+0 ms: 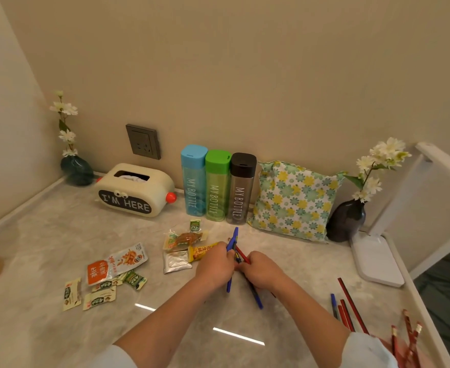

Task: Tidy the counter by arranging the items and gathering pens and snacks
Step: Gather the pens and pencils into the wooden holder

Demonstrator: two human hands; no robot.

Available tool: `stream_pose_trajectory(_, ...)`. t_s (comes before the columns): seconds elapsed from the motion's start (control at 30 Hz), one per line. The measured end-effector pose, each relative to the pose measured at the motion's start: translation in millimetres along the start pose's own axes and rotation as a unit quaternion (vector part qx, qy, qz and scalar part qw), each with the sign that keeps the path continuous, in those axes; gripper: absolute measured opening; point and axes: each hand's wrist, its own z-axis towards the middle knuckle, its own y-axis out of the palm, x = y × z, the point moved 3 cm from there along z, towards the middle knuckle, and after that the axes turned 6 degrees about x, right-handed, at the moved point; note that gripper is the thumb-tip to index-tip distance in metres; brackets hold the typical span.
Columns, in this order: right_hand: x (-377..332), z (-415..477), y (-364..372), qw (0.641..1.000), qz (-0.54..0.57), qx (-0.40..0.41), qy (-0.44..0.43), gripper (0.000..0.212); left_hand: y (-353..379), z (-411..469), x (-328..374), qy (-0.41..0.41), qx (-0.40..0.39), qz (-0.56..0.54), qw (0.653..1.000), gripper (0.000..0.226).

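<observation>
Marble counter (46, 251), beige wall: left hand (214, 264) and right hand (262, 269) both clutch a bundle of pens (233, 257) mid-counter — snacks (117, 264) left, loose pens (347, 306) right. Uneven ends — one could slip out and roll.

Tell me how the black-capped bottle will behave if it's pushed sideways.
The black bottle is tall and narrow, so a push near the cap would probably tip it. The green bottle standing against it might prop it on that side. Its flat sides suggest it would slide or fall rather than roll.
</observation>
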Motion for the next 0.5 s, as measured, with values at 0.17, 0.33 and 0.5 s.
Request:
stream_pose_trajectory(0.17,-17,-16,7,0.998,0.043,0.046,-0.019,0.025,-17,-14,-7,-0.008,0.043,-0.125,0.991,0.015)
stream_pose_trajectory(0.33,-70,-32,4,0.975,0.167,0.116,-0.093,0.025,-61,-23,-12,0.018,0.12,-0.249,0.961,0.013)
stream_pose_trajectory(0.5,-146,-38,12,0.949,0.19,0.098,-0.233,0.017,-127,-31,-37,0.01,0.201,-0.304,0.931,0.015)
